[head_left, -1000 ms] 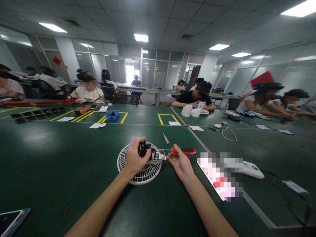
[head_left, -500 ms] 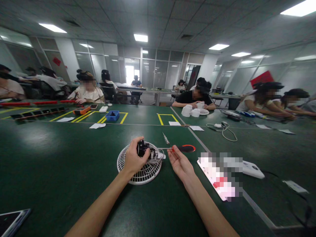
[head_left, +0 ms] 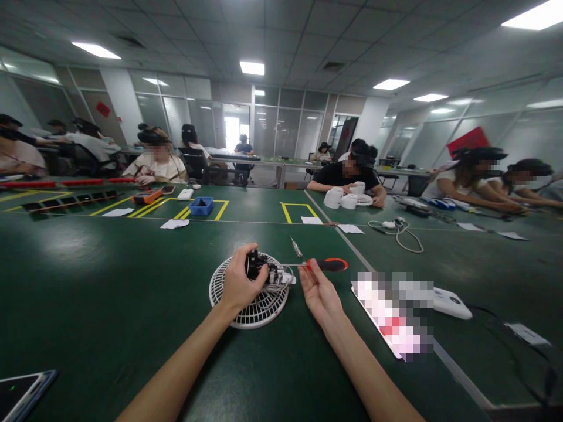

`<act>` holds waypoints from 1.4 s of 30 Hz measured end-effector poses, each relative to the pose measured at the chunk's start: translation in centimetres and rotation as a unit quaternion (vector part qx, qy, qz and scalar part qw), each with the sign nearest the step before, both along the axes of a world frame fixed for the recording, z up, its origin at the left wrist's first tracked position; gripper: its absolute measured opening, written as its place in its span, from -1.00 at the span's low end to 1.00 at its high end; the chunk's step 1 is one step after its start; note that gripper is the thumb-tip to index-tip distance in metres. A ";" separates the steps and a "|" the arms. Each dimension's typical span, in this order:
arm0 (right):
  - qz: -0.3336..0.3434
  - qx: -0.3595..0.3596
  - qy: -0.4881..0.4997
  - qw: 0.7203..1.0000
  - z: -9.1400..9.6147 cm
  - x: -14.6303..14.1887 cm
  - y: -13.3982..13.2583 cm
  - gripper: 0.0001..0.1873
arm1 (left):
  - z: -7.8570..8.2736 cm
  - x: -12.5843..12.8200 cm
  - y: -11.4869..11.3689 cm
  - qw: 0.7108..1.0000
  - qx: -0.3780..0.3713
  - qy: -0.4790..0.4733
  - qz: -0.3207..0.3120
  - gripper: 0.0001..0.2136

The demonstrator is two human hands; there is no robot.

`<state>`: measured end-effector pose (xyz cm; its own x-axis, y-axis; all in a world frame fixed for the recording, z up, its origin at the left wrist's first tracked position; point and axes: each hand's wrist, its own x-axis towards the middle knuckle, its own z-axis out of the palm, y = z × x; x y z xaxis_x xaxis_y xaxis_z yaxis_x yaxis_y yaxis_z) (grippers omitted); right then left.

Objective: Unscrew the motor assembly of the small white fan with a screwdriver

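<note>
My left hand (head_left: 237, 281) is wrapped round a black fan motor (head_left: 255, 264) with pale parts and wires on its right end. Beneath it a round white fan grille (head_left: 264, 313) lies flat on the green table. My right hand (head_left: 322, 290) grips a screwdriver (head_left: 332, 265) with a black and red handle, thumb and fingers at the front of the handle. Its shaft points left to the motor; whether the tip sits in a screw I cannot tell. A small clear-handled screwdriver (head_left: 296, 249) lies just beyond the grille.
To the right are a lit, blurred phone (head_left: 378, 322) and a white device (head_left: 453, 302) with a cable. Another phone (head_left: 26, 392) lies at the lower left. Farther off stand a blue bin (head_left: 201, 206), papers and a coiled cord (head_left: 409, 240). Several people sit around the tables.
Almost nothing differs. Both hands keep the same hold on the motor and screwdriver, and the view has shifted very slightly.
</note>
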<state>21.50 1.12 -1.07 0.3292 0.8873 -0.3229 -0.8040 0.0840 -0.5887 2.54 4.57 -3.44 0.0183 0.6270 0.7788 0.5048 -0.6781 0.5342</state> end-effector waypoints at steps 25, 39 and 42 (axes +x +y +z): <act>-0.009 -0.017 -0.035 0.999 -0.1 -0.3 0.0 -0.85 | 0.2 0.2 0.0 0.999 0.032 0.004 0.020 -0.55; -0.016 0.038 -0.043 0.998 -0.8 1.1 0.2 -0.74 | 0.3 0.1 -0.2 1.000 0.021 0.003 0.015 -0.55; -0.005 0.037 -0.039 0.999 -1.0 1.1 0.3 -0.78 | 0.4 0.1 -0.2 1.000 0.019 0.002 0.016 -0.55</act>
<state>22.55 1.43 -2.03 0.3605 0.9039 -0.2301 -0.7545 0.1375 -0.6418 2.61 4.37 -3.08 0.0017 0.5977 0.8017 0.5289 -0.6809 0.5066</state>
